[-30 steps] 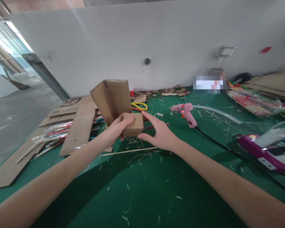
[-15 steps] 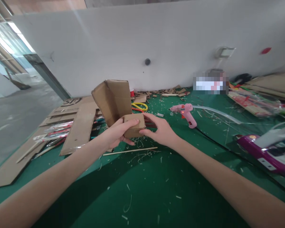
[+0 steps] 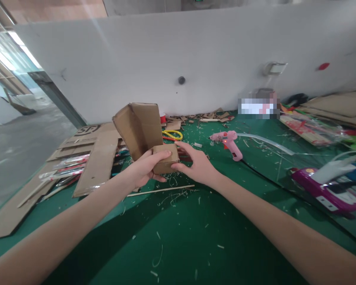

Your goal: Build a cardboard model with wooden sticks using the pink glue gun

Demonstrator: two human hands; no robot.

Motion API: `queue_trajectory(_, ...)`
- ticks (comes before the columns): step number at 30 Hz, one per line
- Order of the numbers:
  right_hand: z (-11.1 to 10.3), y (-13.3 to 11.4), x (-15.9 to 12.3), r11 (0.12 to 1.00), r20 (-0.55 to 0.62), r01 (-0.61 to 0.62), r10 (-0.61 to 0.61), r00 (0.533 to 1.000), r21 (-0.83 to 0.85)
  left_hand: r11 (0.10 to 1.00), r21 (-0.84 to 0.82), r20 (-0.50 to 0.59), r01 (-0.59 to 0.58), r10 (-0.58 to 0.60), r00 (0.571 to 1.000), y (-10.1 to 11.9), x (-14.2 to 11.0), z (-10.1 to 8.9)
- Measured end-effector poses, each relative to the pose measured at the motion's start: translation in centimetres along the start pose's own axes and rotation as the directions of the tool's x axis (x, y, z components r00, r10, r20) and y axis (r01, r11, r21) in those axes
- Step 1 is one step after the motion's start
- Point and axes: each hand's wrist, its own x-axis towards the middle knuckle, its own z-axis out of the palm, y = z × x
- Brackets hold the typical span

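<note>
Between my hands is a small brown cardboard box point(image 3: 166, 158), held just above the green table. My left hand point(image 3: 144, 166) grips its left side, thumb on the top face and fingers beneath. On the opposite side, my right hand point(image 3: 195, 164) holds the box's right end between thumb and fingers. A folded cardboard piece with tall upright panels point(image 3: 144, 128) rises right behind the box; whether the two are joined I cannot tell. To the right lies a pink hot glue gun point(image 3: 230, 142) with a clear glue stick in its back and a small light lit.
Flat cardboard sheets point(image 3: 97, 162) and packaged tools point(image 3: 68, 166) lie at left. A thin wooden strip point(image 3: 161, 190) is in front of my hands. Behind are yellow-handled scissors point(image 3: 175, 134) and cardboard scraps point(image 3: 216, 116). A purple power strip point(image 3: 326, 190) sits at right, with cables.
My left hand has shifted its grip, its thumb moving right across the box top and its fingers spreading below. My right hand has closed in on the box's end. The view has tilted slightly.
</note>
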Motion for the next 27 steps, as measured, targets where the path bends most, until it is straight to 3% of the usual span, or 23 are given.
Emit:
queue_trajectory(19,0.0,0.0,-0.1,1.000,-0.006,0.001,0.000,1.000,0.015,0.999,0.048,0.034,0.021,-0.022,0.999,0.0,0.2,-0.1)
queue_trajectory(27,0.2,1.1,-0.9,0.996,0.083,-0.056,0.061,0.995,-0.067,0.990,0.138,0.019,0.003,-0.005,1.000,-1.7,0.6,-0.2)
